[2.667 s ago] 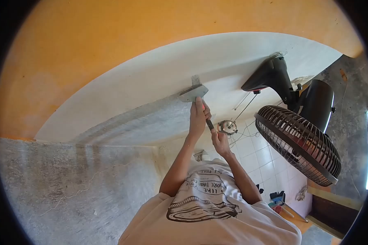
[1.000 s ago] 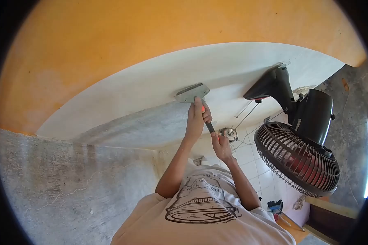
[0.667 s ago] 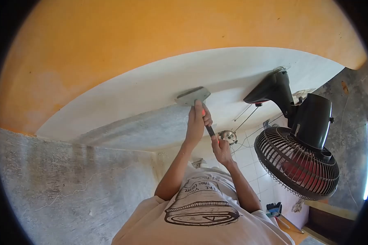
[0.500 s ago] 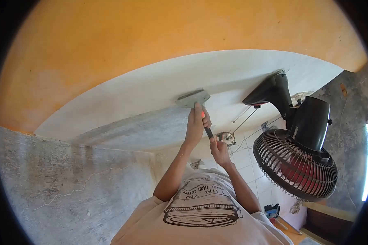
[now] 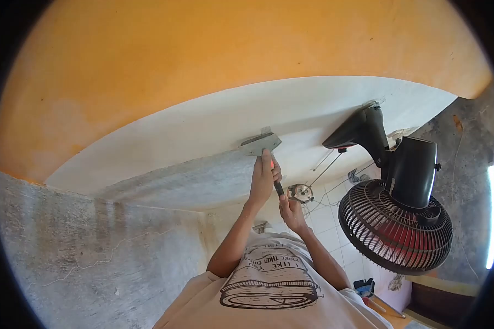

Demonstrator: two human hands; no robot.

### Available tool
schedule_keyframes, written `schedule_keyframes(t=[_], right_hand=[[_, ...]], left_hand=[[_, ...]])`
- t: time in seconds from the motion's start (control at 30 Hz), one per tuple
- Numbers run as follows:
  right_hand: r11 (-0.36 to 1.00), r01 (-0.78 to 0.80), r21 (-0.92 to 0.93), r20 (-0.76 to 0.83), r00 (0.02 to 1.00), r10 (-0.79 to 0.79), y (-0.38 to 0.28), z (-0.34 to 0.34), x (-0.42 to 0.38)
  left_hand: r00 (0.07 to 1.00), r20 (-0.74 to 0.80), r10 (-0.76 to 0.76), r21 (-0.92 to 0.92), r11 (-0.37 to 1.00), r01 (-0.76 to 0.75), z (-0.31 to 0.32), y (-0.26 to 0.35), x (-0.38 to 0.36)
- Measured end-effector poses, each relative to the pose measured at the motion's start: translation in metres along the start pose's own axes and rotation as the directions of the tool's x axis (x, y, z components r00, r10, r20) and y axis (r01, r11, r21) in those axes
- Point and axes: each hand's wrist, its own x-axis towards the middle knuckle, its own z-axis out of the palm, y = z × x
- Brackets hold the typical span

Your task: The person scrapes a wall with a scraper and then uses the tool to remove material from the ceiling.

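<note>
A wide scraper (image 5: pixel 261 144) with a grey blade and a black and red handle is held against the white painted band of the wall (image 5: pixel 203 131). My left hand (image 5: pixel 263 178) is wrapped around the handle just below the blade, thumb pointing up along it. Farther down, my right hand (image 5: pixel 292 213) grips the handle's lower end. A small grey mark (image 5: pixel 266 130) shows on the white paint directly above the blade. To the left and below lies a bare grey patch (image 5: pixel 197 178) where the paint is gone.
A black wall fan (image 5: pixel 398 225) juts out close on the right, its bracket (image 5: pixel 362 126) fixed to the white band. Below it are a round device with cords (image 5: pixel 301 193) and white tiles (image 5: pixel 329 238). Orange paint (image 5: pixel 247 44) covers the upper wall; a grey wall (image 5: pixel 93 241) stands left.
The blade has slid slightly down the wall, and the grey mark above it is now more exposed. Both hands keep their hold. The whole view has shifted a little.
</note>
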Motion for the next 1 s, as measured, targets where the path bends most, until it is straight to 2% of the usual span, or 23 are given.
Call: schedule_keyframes(t=[0.13, 0.23, 0.3, 0.37, 0.5, 0.6, 0.73, 0.83, 1.0], right_hand=[[0.998, -0.058, -0.009, 0.028, 0.998, 0.058, -0.006, 0.000, -0.008], [0.995, -0.095, -0.015, -0.030, 0.995, 0.095, -0.013, 0.000, -0.010], [0.999, -0.020, -0.031, -0.065, 0.998, 0.018, -0.008, 0.000, -0.010], [1.000, -0.016, -0.020, -0.064, 0.998, 0.015, -0.006, 0.001, -0.005], [0.999, 0.017, 0.032, -0.027, 1.000, -0.017, -0.012, 0.002, -0.004], [1.000, 0.006, 0.027, -0.032, 0.999, -0.005, -0.002, 0.007, -0.005], [1.000, -0.005, -0.030, -0.013, 1.000, 0.005, -0.002, 0.004, 0.000], [1.000, -0.002, 0.013, -0.016, 1.000, 0.002, -0.028, -0.002, -0.004], [0.998, -0.042, 0.037, -0.029, 0.999, 0.043, -0.010, 0.002, -0.005]], left_hand=[[1.000, -0.005, -0.024, -0.008, 1.000, 0.024, 0.001, 0.005, -0.004], [1.000, 0.001, -0.015, -0.032, 0.999, 0.015, -0.001, 0.000, 0.000], [1.000, 0.006, -0.010, -0.052, 0.999, 0.011, -0.002, -0.007, -0.001], [0.999, -0.041, -0.023, -0.011, 1.000, 0.023, -0.002, -0.011, 0.000], [0.998, -0.060, 0.010, 0.008, 1.000, -0.009, 0.009, 0.016, -0.002], [1.000, -0.028, 0.001, 0.006, 1.000, -0.001, 0.004, 0.011, -0.002], [0.997, -0.082, 0.003, 0.032, 0.999, 0.000, 0.005, 0.006, -0.003], [0.998, -0.050, 0.033, -0.006, 0.999, -0.033, 0.008, 0.020, -0.003], [0.998, -0.057, 0.001, 0.000, 1.000, -0.001, 0.005, 0.006, -0.004]])
